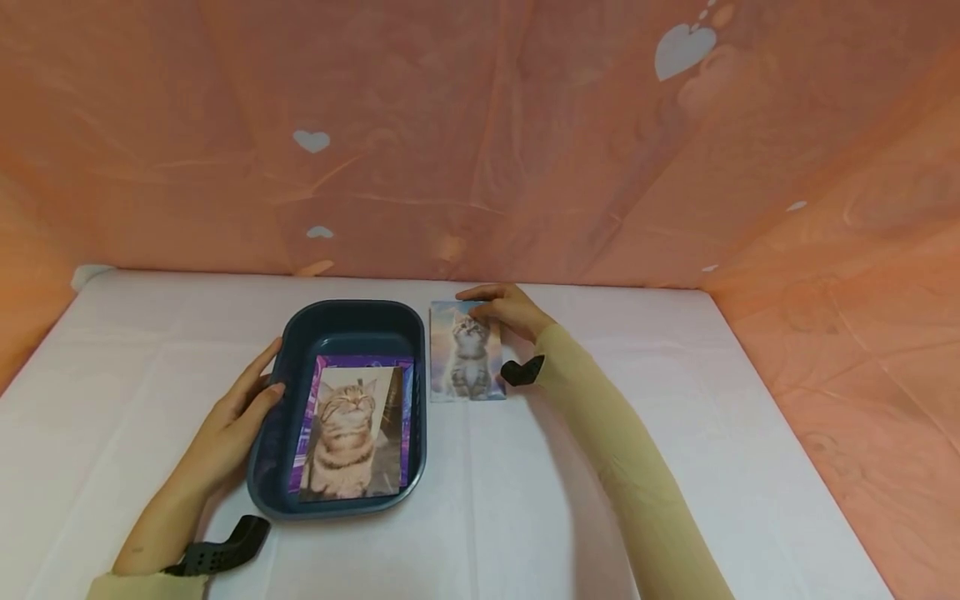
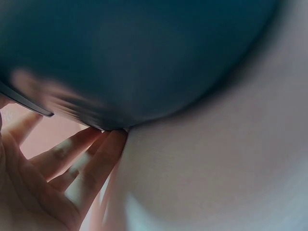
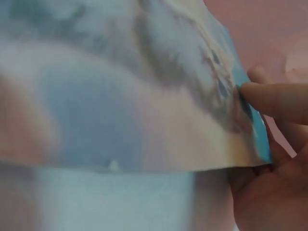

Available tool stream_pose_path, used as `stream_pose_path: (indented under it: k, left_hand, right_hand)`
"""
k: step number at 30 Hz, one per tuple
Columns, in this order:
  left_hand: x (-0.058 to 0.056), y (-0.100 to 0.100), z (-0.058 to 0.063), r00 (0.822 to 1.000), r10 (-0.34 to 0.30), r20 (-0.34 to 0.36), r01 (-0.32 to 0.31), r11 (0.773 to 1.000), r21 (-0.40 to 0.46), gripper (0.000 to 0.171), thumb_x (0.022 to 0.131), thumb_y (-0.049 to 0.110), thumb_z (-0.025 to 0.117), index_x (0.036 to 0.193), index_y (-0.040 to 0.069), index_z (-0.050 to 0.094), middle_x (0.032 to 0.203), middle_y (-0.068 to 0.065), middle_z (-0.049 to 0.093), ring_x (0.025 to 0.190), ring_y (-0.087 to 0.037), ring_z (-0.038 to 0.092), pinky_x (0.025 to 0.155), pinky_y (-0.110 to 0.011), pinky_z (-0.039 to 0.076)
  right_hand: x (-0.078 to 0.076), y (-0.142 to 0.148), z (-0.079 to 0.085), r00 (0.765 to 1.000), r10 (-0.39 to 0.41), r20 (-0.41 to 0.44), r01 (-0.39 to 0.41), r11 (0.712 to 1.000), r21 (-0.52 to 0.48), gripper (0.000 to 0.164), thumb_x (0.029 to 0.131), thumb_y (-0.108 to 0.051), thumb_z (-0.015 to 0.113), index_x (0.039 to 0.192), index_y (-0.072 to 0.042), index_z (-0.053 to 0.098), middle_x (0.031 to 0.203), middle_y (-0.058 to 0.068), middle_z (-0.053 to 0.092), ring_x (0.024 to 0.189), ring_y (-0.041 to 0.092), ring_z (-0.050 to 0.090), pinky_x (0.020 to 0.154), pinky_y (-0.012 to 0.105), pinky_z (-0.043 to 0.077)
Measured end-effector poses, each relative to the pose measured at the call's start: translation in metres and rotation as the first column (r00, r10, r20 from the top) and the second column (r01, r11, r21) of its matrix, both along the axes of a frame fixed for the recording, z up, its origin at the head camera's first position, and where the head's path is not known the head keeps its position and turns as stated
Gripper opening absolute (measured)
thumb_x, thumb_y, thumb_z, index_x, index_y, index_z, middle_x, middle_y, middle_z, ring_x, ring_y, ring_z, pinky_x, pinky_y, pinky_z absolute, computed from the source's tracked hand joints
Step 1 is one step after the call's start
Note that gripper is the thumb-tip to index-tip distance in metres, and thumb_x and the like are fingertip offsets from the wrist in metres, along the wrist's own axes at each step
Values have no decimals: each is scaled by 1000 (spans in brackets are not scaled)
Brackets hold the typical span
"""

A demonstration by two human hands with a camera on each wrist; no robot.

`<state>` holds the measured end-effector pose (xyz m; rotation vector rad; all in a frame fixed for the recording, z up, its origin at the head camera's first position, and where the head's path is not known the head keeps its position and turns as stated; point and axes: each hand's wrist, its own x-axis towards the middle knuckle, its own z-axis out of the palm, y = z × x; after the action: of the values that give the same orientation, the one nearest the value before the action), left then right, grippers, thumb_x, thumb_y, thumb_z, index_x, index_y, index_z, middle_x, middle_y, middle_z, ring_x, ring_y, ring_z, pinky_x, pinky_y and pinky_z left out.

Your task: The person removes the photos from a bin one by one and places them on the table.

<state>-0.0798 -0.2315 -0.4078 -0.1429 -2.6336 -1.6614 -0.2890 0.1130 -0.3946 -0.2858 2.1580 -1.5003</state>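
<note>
A dark blue rectangular tray [image 1: 330,320] with rounded corners stands on the white-covered table. Inside it, a picture card of a tan striped cat [image 1: 351,450] lies over a purple-patterned card [image 1: 305,457]. My left hand [image 1: 231,425] holds the tray's left side, thumb at the rim; in the left wrist view its other fingers [image 2: 91,178] reach the tray's outer wall. To the tray's right is a picture card of a grey kitten [image 1: 471,367]. My right hand [image 1: 516,310] pinches its upper right edge, with the thumb [image 3: 274,98] on the printed face and fingers behind.
The white cloth [image 1: 637,350] spreads across the tabletop. An orange curtain [image 1: 450,150] with pale hearts rises along the back edge and both sides. Each wrist wears a black device [image 1: 225,546].
</note>
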Motion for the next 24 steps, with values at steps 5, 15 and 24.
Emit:
stream_pose_path:
  k: [5,15,24]
  left_hand:
    - [-1,-1,1,1000,16,14,-16,1000,-22,56,103,24,41,154,31,18,137,-32,45,98,16,44,76,-7,38]
    - [-4,-1,1,999,31,27,-30,999,-40,56,103,27,42,154,33,19,139,-32,43,101,14,41,77,-8,37]
    - [-8,-2,1,999,37,32,-36,998,-47,55,103,30,42,153,35,19,142,-30,42,111,6,40,79,-9,35]
  right_hand:
    - [0,2,-2,1000,-19,6,19,999,-46,40,89,2,60,128,-2,60,135,12,57,113,19,57,85,24,47]
    - [4,5,0,996,-86,-6,85,991,-98,43,89,4,57,132,-1,56,135,18,55,119,30,55,97,35,45]
    - [17,4,1,984,-170,-51,157,969,-188,44,88,-3,61,131,1,55,139,17,51,130,29,45,110,40,32]
